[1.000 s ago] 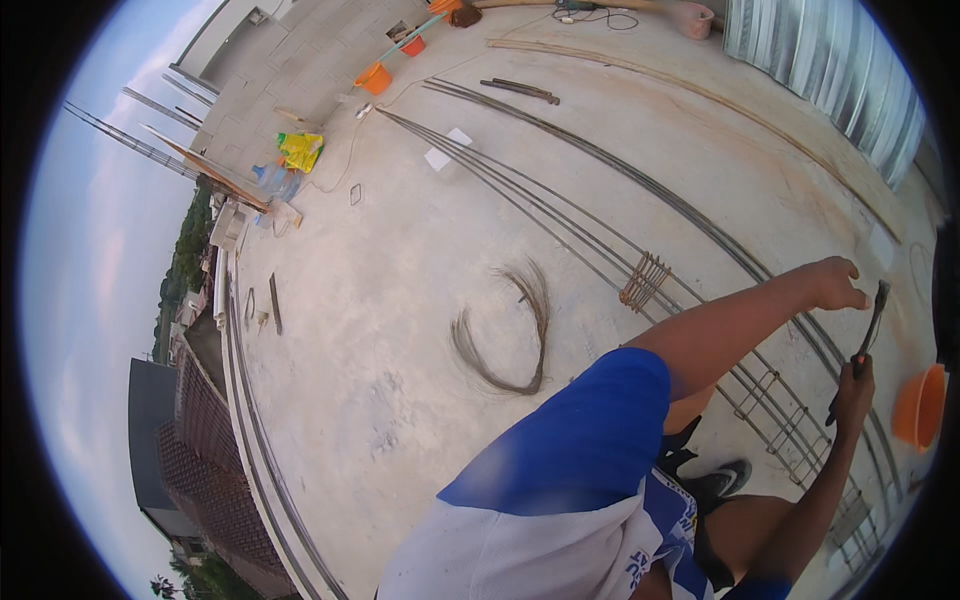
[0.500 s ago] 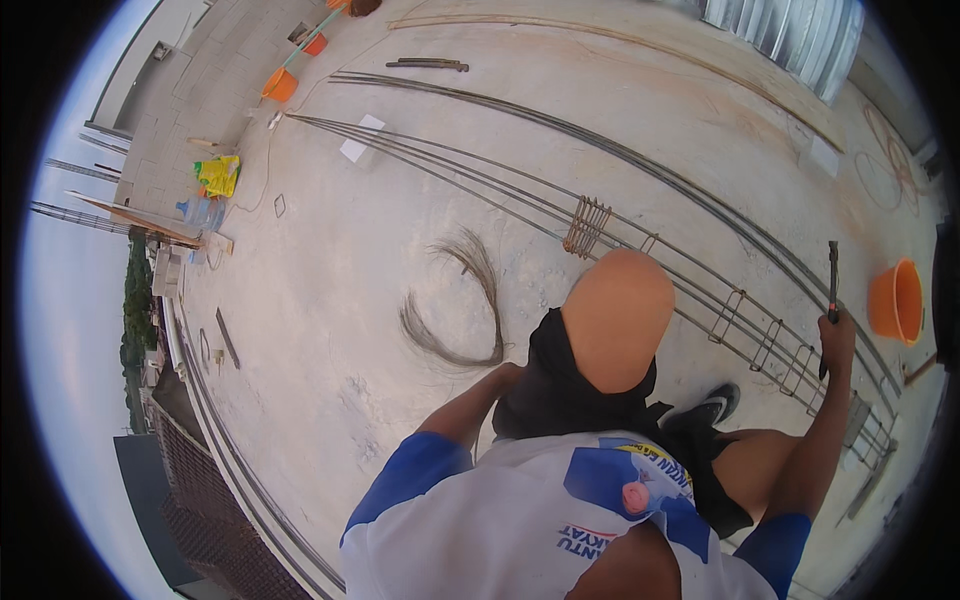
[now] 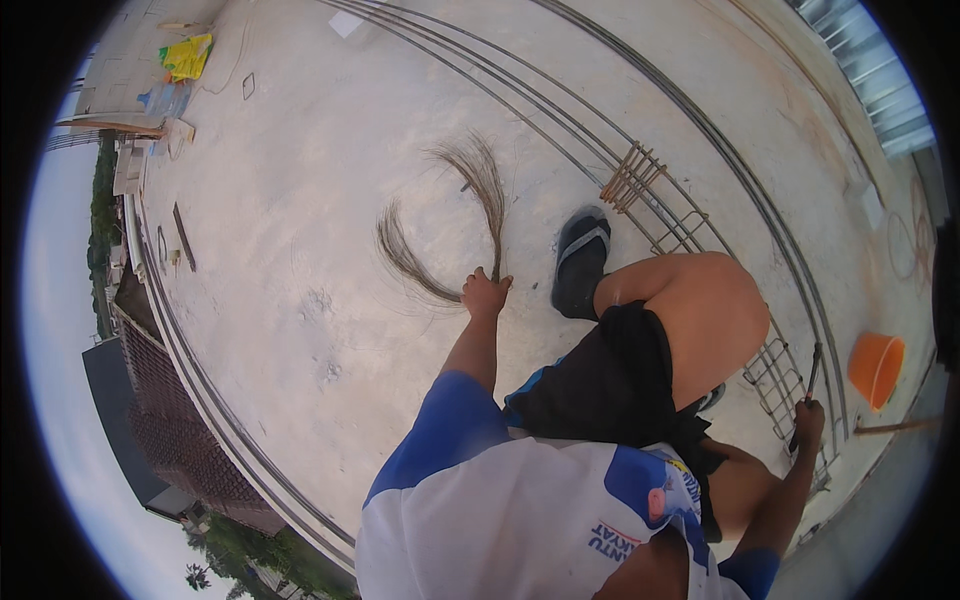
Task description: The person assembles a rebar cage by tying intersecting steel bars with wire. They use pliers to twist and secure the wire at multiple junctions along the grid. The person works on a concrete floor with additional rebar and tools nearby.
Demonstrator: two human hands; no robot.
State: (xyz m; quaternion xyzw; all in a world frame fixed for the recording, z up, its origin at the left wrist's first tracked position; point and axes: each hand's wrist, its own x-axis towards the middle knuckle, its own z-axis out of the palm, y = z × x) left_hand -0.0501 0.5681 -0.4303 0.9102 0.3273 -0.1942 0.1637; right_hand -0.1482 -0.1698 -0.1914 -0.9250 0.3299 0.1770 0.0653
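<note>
The left hand [image 3: 485, 292] is seen closed around the bend of a bundle of thin wire [image 3: 494, 222], which lies on the concrete floor [image 3: 270, 190]; its two frayed ends are spread apart beyond the knuckles, away from the body. The right hand [image 3: 808, 422], well apart to the right, is clamped on the handles of a dark tool [image 3: 814, 370], by which its head is carried beyond the fingers, away from the body. An orange bucket [image 3: 876, 368] is noted just beyond and to the right of the right hand. A frame of metal bars [image 3: 772, 380] is laid just to the left of that same hand and is partly hidden by the bent knee. Farther along these bars, beyond and to the right of the left hand, a bunch of rust-brown metal rings [image 3: 633, 178] is found. A sandalled foot [image 3: 583, 260] is planted near the left hand, on its right side. Well beyond the left hand, to its left, a dark strip [image 3: 185, 237] and a yellow bag [image 3: 187, 57] are observed.
</note>
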